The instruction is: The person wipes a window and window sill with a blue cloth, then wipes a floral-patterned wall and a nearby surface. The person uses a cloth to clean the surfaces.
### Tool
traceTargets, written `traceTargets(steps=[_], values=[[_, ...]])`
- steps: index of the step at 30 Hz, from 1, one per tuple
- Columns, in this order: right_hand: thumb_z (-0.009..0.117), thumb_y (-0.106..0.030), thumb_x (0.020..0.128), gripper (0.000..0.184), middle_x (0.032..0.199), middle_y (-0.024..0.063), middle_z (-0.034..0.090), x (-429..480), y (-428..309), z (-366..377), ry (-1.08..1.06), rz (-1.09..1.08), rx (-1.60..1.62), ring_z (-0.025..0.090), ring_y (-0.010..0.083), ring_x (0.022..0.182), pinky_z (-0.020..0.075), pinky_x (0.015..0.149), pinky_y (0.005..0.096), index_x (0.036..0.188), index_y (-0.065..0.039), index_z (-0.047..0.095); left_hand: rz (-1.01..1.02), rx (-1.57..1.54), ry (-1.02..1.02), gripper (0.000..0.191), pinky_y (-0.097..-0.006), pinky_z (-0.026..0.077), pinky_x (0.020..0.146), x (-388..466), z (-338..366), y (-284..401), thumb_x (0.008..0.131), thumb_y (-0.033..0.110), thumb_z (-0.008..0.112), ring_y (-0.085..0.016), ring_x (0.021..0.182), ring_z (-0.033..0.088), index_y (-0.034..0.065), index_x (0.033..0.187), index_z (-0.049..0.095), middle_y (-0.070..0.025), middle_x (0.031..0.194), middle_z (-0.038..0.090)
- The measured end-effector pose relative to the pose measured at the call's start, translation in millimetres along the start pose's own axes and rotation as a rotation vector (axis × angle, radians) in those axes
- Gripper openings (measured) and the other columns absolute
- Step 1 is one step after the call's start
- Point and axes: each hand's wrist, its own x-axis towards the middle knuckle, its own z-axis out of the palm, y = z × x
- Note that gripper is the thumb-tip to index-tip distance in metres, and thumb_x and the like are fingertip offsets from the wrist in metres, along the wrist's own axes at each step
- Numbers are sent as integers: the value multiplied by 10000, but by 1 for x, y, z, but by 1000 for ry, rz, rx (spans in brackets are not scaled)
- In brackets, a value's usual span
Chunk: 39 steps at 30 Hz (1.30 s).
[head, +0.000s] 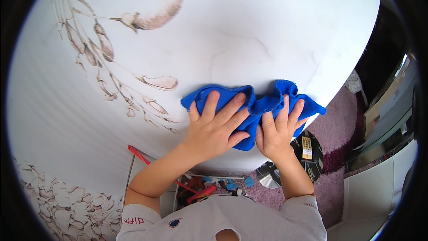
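Note:
A blue cloth (267, 103), bunched into folds, lies against a white wall surface (234, 40) that bears a brown floral print on its left part. My left hand (215, 125) presses flat on the left part of the cloth, its fingers spread and its thumb toward the right. Close beside it, my right hand (279, 129) rests on the right part of the cloth, fingers spread and partly over a fold. The cloth's right corner reaches the edge of the white surface. What lies beneath the cloth is hidden.
Below my arms stands an open container (197, 187) with red, blue and dark items. A red stick-like thing (138, 154) passes behind my left forearm. A round black table (316, 170) holds a remote control (306, 147). A pinkish rug (329, 117) and white cabinets (364, 190) are at right.

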Motion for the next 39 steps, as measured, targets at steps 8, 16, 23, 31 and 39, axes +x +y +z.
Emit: traceTargets(steps=[8,16,23,31,39], values=[[509,-176,808,389,1370,220,331,84,-30,-6,114,52,-31,163,421,1320,-138,997,548,1176,-59,549,-89,-84,157,591,-586,20,981,48,-45,-49,713,472,588,-327,1319,189,183,1224,520,-10,1407,328],[488,-127,788,385,1363,174,367,132,-79,12,188,-8,-48,223,378,1314,-90,1014,558,1160,-82,576,-134,-31,210,621,-583,-22,990,35,-71,-104,745,486,562,-368,1327,146,162,1268,480,-50,1428,287],[490,-108,762,415,1369,98,383,154,-123,32,151,-100,-10,274,328,1300,-28,1016,566,1169,-110,571,-247,-15,257,636,-616,-16,972,-2,-75,-140,795,497,496,-422,1322,102,88,1280,445,-120,1429,261],[582,-184,690,465,1359,68,392,131,-139,42,-21,-251,14,316,299,1273,90,985,596,1152,-138,565,-222,35,173,626,-649,62,957,-52,-63,-148,762,483,550,-430,1312,126,49,1210,489,-132,1409,284],[550,-100,710,450,1366,105,370,173,-161,40,54,-224,-1,290,329,1282,67,986,613,1160,-104,557,-250,43,257,653,-668,96,936,-29,-84,-172,825,463,484,-452,1306,99,27,1300,386,-150,1444,188]])
